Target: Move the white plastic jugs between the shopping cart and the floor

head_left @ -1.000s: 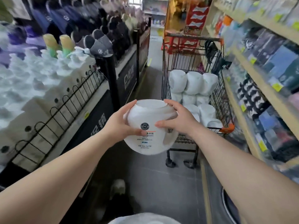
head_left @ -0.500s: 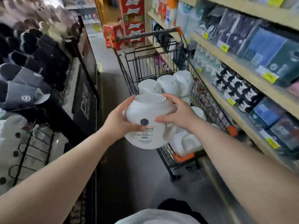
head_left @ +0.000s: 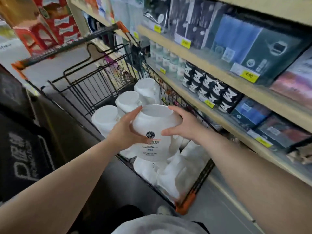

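Observation:
I hold a white plastic jug [head_left: 152, 130] with a round dark logo and small print between both hands, above the basket of the black wire shopping cart [head_left: 81, 85]. My left hand [head_left: 124, 130] grips its left side, fingers curled round the body. My right hand [head_left: 183, 125] grips its right side, thumb across the front. Several more white jugs [head_left: 127, 101] stand and lie in the cart below, some hidden behind the held one.
Wooden shelves [head_left: 219, 71] packed with boxed goods and yellow price tags run along the right, close beside the cart. Red cartons [head_left: 50, 24] stand beyond the cart handle. A dark display unit [head_left: 20, 149] lines the left. Grey aisle floor [head_left: 104, 186] lies between.
I have stepped closer and turned right, and the jug has moved from in front of the cart to over its basket. Both hands keep the same hold.

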{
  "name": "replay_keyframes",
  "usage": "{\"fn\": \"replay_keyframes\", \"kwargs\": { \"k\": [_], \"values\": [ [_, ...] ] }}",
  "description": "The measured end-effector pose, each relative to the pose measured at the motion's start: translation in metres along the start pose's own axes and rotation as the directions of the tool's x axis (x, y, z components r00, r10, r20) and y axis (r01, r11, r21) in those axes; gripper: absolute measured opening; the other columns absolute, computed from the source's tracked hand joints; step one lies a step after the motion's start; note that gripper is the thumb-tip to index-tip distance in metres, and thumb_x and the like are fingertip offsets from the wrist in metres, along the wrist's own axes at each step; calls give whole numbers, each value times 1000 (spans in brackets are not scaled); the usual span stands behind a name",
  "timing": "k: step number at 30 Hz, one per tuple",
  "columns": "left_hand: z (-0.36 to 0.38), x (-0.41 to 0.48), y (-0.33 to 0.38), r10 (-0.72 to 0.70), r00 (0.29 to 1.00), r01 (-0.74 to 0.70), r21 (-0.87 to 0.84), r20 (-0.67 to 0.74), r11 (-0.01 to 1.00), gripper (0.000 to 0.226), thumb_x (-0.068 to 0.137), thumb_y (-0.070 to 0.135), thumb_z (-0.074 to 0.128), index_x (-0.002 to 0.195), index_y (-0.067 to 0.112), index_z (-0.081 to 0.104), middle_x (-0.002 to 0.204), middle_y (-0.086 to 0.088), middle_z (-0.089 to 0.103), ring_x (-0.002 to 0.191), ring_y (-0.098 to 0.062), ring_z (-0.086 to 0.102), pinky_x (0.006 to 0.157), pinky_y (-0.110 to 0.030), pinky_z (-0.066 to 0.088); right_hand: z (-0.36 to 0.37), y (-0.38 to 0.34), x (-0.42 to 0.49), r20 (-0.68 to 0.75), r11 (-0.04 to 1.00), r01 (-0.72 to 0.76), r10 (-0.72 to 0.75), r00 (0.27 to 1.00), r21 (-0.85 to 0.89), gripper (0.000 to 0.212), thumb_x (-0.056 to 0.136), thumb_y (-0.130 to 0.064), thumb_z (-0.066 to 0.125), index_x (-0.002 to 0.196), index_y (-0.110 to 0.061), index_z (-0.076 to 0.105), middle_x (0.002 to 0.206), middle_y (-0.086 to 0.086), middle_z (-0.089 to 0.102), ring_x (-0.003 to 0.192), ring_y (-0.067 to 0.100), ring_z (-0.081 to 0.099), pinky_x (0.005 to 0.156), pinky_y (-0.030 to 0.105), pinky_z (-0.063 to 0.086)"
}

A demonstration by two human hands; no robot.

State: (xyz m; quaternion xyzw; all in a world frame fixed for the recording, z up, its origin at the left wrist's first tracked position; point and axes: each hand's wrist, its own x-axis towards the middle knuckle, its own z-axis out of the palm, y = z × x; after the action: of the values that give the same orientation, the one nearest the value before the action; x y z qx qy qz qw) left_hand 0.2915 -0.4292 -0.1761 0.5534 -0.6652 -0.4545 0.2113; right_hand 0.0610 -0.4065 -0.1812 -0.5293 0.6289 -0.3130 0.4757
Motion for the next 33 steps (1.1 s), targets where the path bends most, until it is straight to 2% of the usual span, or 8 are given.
{"fn": "replay_keyframes", "kwargs": {
  "k": [3, 9, 14, 17, 21, 28, 31, 33],
  "values": [
    [6, 49, 3, 26, 997, -31, 63, 76, 998, 114, 49, 22, 96, 143, 41, 36, 127, 14, 50, 115, -6, 44, 92, -20, 37, -9, 17, 21, -141, 999, -41, 36, 989, -32, 100, 52, -27, 94, 139, -36, 44, 138, -3, 47, 124, 17, 46, 106, 38, 42],
    [27, 156, -6, 50, 951, -110, 184, 306, 977, 116, 50, 20, 95, 145, 39, 33, 140, 1, 50, 130, -22, 42, 108, -39, 38, -5, 48, 60, -394, 988, -133, 93, 914, -76, 103, 54, -31, 94, 143, -33, 40, 139, 0, 35, 126, 13, 35, 100, 26, 33],
    [40, 225, -23, 51, 880, -130, 136, 473, 982, 114, 54, 8, 91, 147, 36, 31, 136, 6, 40, 133, -21, 35, 110, -41, 35, 9, 60, 94, -550, 972, -193, 89, 831, -134, 102, 53, -27, 94, 142, -24, 43, 141, 5, 33, 133, 20, 29, 111, 33, 26],
    [45, 250, -35, 72, 863, -162, 140, 500, 977, 112, 58, 7, 90, 146, 40, 30, 138, 7, 40, 126, -12, 34, 107, -39, 37, 15, 67, 111, -585, 956, -265, 144, 798, -125, 105, 54, -30, 93, 144, -30, 39, 151, 5, 22, 139, 21, 21, 112, 34, 21],
    [49, 263, -50, 82, 845, -218, 199, 528, 955, 111, 60, 12, 89, 146, 44, 28, 150, 6, 36, 135, -22, 37, 106, -48, 41, 31, 78, 117, -577, 946, -310, 202, 791, -93, 105, 61, -27, 91, 148, -29, 32, 151, -1, 20, 142, 17, 18, 109, 24, 18],
    [53, 259, -47, 201, 827, -429, 358, 525, 830, 104, 72, 16, 82, 152, 33, 17, 157, 0, 26, 133, -31, 39, 104, -45, 40, 38, 77, 110, -540, 911, -404, 301, 786, -80, 90, 81, -33, 76, 152, -35, 21, 163, 2, 0, 149, 18, 1, 120, 38, 12],
    [55, 253, -41, 161, 838, -407, 400, 522, 821, 107, 70, 23, 84, 153, 31, 16, 156, -3, 26, 136, -33, 35, 109, -48, 34, 37, 63, 98, -586, 902, -432, 338, 737, -23, 75, 87, -35, 69, 150, -34, 29, 161, -2, 17, 148, 16, 14, 116, 31, 18],
    [54, 241, -30, 180, 827, -439, 412, 532, 798, 105, 67, 31, 86, 151, 26, 22, 154, -5, 29, 136, -31, 35, 113, -45, 30, 35, 51, 78, -631, 897, -442, 355, 690, 21, 65, 88, -33, 68, 146, -29, 38, 154, -3, 35, 140, 15, 32, 106, 19, 25]
  ]
}}
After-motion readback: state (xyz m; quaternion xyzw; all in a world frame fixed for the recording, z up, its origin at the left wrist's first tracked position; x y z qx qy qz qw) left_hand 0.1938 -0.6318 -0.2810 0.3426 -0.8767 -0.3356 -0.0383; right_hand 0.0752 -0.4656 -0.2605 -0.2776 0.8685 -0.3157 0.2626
